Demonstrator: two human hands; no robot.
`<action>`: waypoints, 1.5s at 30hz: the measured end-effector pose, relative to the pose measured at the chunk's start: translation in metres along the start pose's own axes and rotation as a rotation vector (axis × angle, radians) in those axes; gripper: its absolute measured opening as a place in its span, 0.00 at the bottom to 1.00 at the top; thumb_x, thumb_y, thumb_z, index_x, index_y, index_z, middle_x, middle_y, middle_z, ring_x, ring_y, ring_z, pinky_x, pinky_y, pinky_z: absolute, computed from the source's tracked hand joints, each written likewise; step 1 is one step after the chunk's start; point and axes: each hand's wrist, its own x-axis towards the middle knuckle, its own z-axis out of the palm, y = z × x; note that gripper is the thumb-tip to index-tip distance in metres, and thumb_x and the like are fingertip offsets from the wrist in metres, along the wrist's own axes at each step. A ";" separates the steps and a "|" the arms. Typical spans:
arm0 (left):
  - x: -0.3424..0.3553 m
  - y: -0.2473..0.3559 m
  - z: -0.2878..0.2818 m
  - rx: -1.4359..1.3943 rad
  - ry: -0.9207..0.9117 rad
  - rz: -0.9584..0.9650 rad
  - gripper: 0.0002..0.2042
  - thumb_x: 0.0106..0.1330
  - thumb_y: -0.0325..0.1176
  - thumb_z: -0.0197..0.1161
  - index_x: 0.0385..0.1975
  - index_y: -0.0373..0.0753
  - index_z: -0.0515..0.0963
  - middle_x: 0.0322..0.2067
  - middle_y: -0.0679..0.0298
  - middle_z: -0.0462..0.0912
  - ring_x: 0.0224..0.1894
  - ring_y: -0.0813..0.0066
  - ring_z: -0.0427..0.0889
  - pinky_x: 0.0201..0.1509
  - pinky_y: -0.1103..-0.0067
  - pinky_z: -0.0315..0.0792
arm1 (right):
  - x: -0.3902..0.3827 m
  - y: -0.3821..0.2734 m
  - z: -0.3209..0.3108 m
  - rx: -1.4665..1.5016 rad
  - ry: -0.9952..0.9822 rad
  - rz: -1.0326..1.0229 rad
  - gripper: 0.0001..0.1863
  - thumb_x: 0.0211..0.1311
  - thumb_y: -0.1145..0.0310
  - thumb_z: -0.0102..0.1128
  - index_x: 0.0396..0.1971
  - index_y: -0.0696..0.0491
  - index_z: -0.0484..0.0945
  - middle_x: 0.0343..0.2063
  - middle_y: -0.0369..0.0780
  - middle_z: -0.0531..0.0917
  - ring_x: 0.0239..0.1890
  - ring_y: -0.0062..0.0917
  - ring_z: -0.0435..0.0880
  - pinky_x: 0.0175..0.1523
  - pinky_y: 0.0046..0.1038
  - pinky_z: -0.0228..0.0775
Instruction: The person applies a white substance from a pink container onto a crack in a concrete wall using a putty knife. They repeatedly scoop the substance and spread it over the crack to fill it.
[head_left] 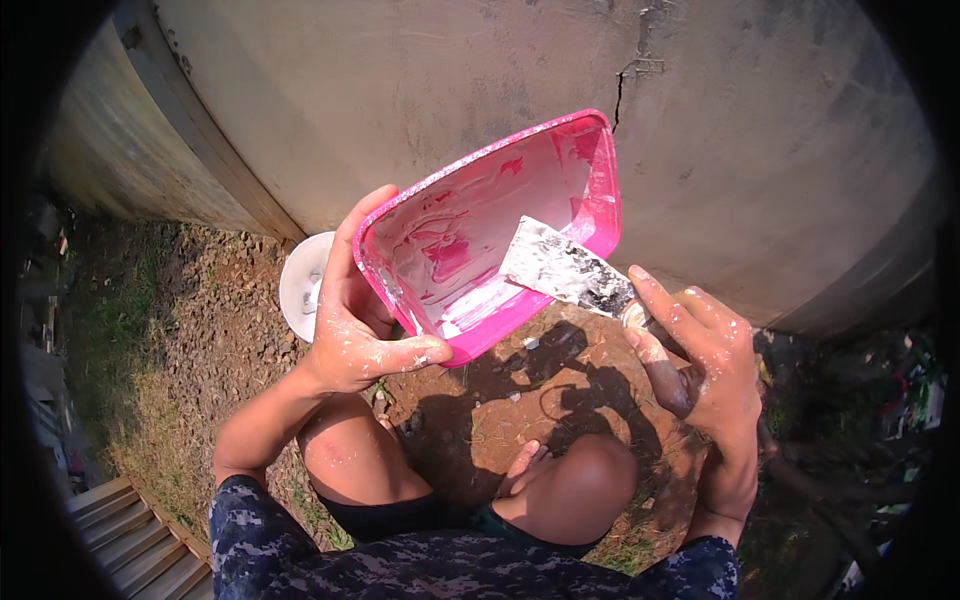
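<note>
Tray: my left hand (350, 335) clamps the pink tray (490, 235) by its near rim, tilted toward me.
Scraper: my right hand (705, 355) is closed on the scraper (565, 270), blade pointing left into the tray.

The tray (470, 225) is showing bright pink, its inside smeared with white and streaked pink. The blade (565, 270) lying in the tray is looking white mottled with grey and black. White splashes are speckling both the left hand (350, 330) and the right hand (705, 365). Left of the tray, a white bowl (300, 285), perhaps a lid, is sitting on reddish-brown soil (520, 390). Behind the tray, the wall (420, 90) is showing pale grey-beige. The sleeves (290, 545) are showing a blue-grey camouflage pattern.
</note>
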 end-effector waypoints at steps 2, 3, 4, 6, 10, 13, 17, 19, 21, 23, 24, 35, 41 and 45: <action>0.003 -0.006 0.006 0.006 -0.050 -0.005 0.57 0.36 0.23 0.80 0.68 0.39 0.45 0.63 0.54 0.59 0.65 0.62 0.60 0.68 0.65 0.56 | -0.003 0.005 0.002 -0.027 -0.018 0.010 0.26 0.47 0.76 0.65 0.51 0.55 0.77 0.23 0.43 0.78 0.23 0.33 0.75 0.30 0.29 0.68; 0.005 -0.009 0.009 -0.001 -0.071 -0.012 0.57 0.36 0.23 0.80 0.68 0.39 0.45 0.63 0.54 0.59 0.65 0.62 0.60 0.68 0.65 0.56 | -0.003 0.008 0.005 -0.047 -0.032 0.009 0.26 0.47 0.76 0.65 0.51 0.54 0.77 0.23 0.43 0.79 0.23 0.33 0.75 0.30 0.30 0.68; 0.006 -0.012 0.011 -0.009 -0.092 -0.019 0.57 0.36 0.23 0.80 0.68 0.38 0.45 0.63 0.54 0.59 0.65 0.62 0.60 0.68 0.65 0.56 | -0.006 0.010 0.008 -0.019 -0.019 -0.018 0.26 0.46 0.76 0.65 0.51 0.54 0.77 0.24 0.42 0.79 0.23 0.33 0.76 0.30 0.30 0.68; 0.012 -0.016 0.008 0.022 -0.142 -0.043 0.58 0.35 0.23 0.80 0.68 0.39 0.45 0.63 0.55 0.59 0.65 0.64 0.61 0.68 0.67 0.56 | -0.007 0.015 0.017 -0.026 -0.018 -0.020 0.24 0.50 0.70 0.64 0.51 0.49 0.77 0.25 0.41 0.77 0.24 0.33 0.77 0.29 0.31 0.70; 0.004 -0.021 0.006 0.119 -0.214 -0.050 0.57 0.36 0.23 0.80 0.68 0.39 0.46 0.62 0.56 0.59 0.65 0.66 0.61 0.68 0.69 0.57 | -0.006 0.016 0.039 0.059 -0.016 -0.026 0.25 0.47 0.75 0.66 0.50 0.53 0.77 0.29 0.43 0.81 0.27 0.35 0.80 0.31 0.31 0.71; -0.008 -0.026 0.003 0.101 -0.162 -0.118 0.56 0.37 0.22 0.79 0.67 0.39 0.46 0.63 0.56 0.58 0.65 0.66 0.61 0.67 0.69 0.58 | -0.006 0.010 0.054 0.096 -0.068 -0.028 0.23 0.48 0.74 0.66 0.49 0.52 0.78 0.31 0.44 0.81 0.26 0.36 0.80 0.29 0.31 0.72; -0.019 -0.025 -0.001 0.122 -0.136 -0.154 0.56 0.38 0.20 0.78 0.68 0.40 0.45 0.63 0.56 0.57 0.65 0.65 0.60 0.66 0.68 0.61 | -0.008 0.004 0.065 0.165 -0.117 -0.013 0.22 0.50 0.74 0.65 0.49 0.53 0.78 0.30 0.45 0.81 0.24 0.36 0.80 0.27 0.31 0.71; -0.023 -0.027 0.000 0.075 -0.090 -0.194 0.56 0.39 0.20 0.78 0.68 0.40 0.45 0.63 0.56 0.57 0.65 0.65 0.60 0.66 0.68 0.62 | -0.010 0.006 0.070 0.260 -0.121 -0.003 0.23 0.50 0.74 0.65 0.50 0.54 0.77 0.30 0.46 0.81 0.25 0.36 0.81 0.29 0.30 0.72; -0.024 -0.030 -0.001 0.052 -0.082 -0.194 0.56 0.39 0.20 0.78 0.68 0.40 0.45 0.63 0.55 0.56 0.65 0.64 0.60 0.65 0.68 0.62 | -0.012 0.009 0.077 0.369 -0.174 0.058 0.24 0.51 0.74 0.64 0.51 0.55 0.76 0.29 0.46 0.81 0.25 0.34 0.81 0.30 0.29 0.72; -0.024 -0.033 -0.004 0.048 -0.103 -0.159 0.56 0.39 0.19 0.78 0.68 0.41 0.45 0.64 0.55 0.56 0.65 0.64 0.60 0.65 0.68 0.62 | -0.015 0.013 0.086 0.520 -0.233 0.138 0.24 0.53 0.74 0.63 0.53 0.57 0.75 0.29 0.45 0.82 0.24 0.30 0.81 0.31 0.27 0.71; -0.023 -0.036 -0.005 0.042 -0.105 -0.157 0.56 0.39 0.19 0.77 0.68 0.41 0.45 0.64 0.55 0.56 0.65 0.64 0.60 0.65 0.68 0.62 | -0.017 0.014 0.091 0.640 -0.217 0.171 0.24 0.54 0.73 0.62 0.53 0.58 0.74 0.30 0.45 0.82 0.26 0.27 0.81 0.33 0.26 0.72; -0.030 -0.041 -0.038 0.038 0.278 -0.210 0.52 0.37 0.40 0.80 0.63 0.35 0.54 0.60 0.56 0.64 0.61 0.62 0.66 0.66 0.66 0.60 | -0.040 0.045 0.099 1.188 0.335 0.378 0.32 0.59 0.76 0.59 0.63 0.65 0.58 0.53 0.46 0.73 0.47 0.23 0.77 0.47 0.25 0.75; -0.092 -0.014 -0.075 0.032 0.584 -0.129 0.48 0.46 0.41 0.76 0.64 0.33 0.52 0.58 0.53 0.65 0.60 0.60 0.67 0.65 0.63 0.62 | 0.012 0.083 0.115 0.255 0.776 0.180 0.28 0.54 0.80 0.63 0.57 0.58 0.70 0.40 0.46 0.76 0.31 0.24 0.77 0.34 0.24 0.69; -0.138 -0.016 -0.081 -0.057 0.532 0.076 0.32 0.61 0.40 0.62 0.63 0.36 0.57 0.59 0.57 0.66 0.61 0.62 0.67 0.64 0.61 0.63 | 0.048 0.108 0.137 0.038 0.838 0.009 0.28 0.52 0.80 0.62 0.55 0.47 0.75 0.35 0.42 0.75 0.27 0.23 0.72 0.31 0.26 0.67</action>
